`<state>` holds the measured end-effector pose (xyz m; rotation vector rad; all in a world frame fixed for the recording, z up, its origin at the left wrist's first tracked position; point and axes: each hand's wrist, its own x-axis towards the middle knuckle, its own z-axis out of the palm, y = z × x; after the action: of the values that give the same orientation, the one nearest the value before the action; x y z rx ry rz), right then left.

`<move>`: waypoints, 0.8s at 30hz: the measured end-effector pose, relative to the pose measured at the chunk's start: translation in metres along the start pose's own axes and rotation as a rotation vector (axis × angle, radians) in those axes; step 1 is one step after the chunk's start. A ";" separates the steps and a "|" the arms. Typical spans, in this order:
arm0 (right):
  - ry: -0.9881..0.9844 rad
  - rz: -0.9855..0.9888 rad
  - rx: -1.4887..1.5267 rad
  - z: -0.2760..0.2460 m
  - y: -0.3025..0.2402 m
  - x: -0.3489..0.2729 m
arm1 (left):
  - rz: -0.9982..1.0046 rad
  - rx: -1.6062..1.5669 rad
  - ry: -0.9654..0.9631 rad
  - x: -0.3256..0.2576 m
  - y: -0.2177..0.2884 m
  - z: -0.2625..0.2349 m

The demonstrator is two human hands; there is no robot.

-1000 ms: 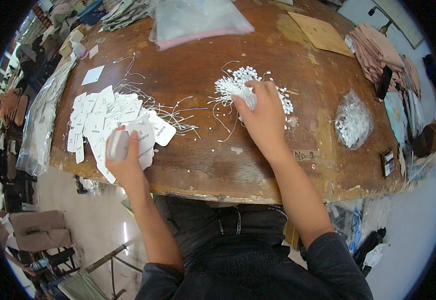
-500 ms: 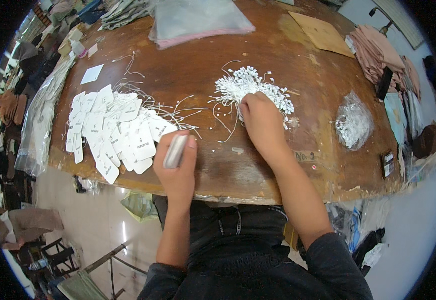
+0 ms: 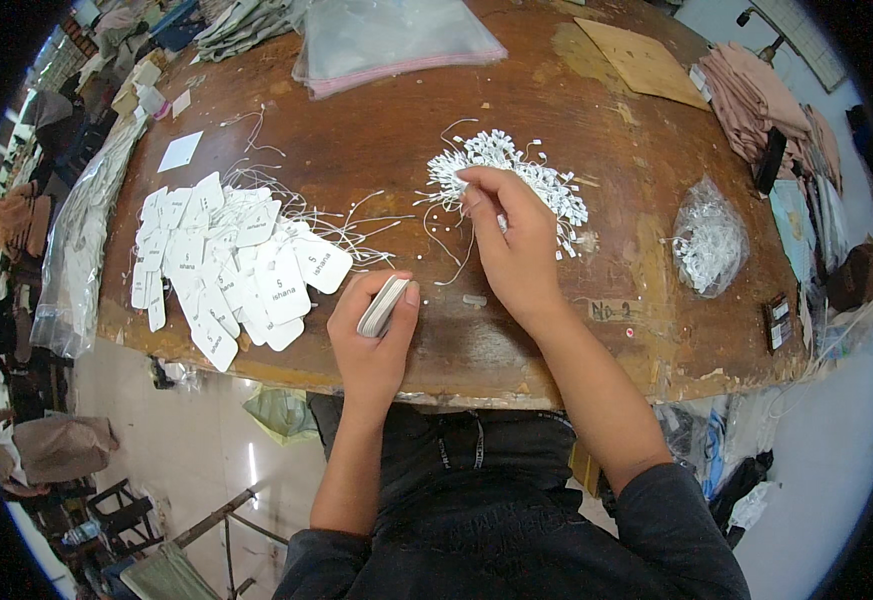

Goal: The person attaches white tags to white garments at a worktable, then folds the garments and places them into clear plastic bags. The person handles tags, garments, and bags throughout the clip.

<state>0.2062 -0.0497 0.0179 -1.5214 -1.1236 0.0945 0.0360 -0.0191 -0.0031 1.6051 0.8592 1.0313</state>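
White tags (image 3: 206,240) spread at nine o'clock on the desk (image 3: 491,350); the left hand (image 3: 368,345) clamps a tag stack (image 3: 382,307) at eight. Clear plastic (image 3: 396,45) lies at twelve. The right hand (image 3: 518,245), its grip impossible to tell, hides part of the string bundle (image 3: 501,152) at one. A bagged bundle (image 3: 708,245) sits near three, pink cloth (image 3: 751,95) at two.

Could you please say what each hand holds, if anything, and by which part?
Left hand: card stack, gripped by its sides. Right hand: I cannot tell whether it holds anything.

Tag pile (image 3: 191,245) on table (image 3: 486,365) left, string heap (image 3: 556,190) centre, filled bag (image 3: 708,245) right.
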 end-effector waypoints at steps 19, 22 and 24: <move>-0.371 0.183 0.510 0.006 -0.007 -0.008 | 0.026 -0.119 -0.007 0.002 -0.002 0.001; -0.485 0.238 0.561 0.011 -0.008 -0.015 | 0.000 -0.124 -0.049 0.001 0.001 0.000; -0.439 0.344 0.554 0.011 -0.008 -0.016 | -0.015 -0.138 -0.105 0.000 0.004 0.000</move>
<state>0.1866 -0.0537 0.0128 -1.1950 -1.0402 0.9356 0.0361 -0.0198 0.0007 1.5204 0.7133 0.9658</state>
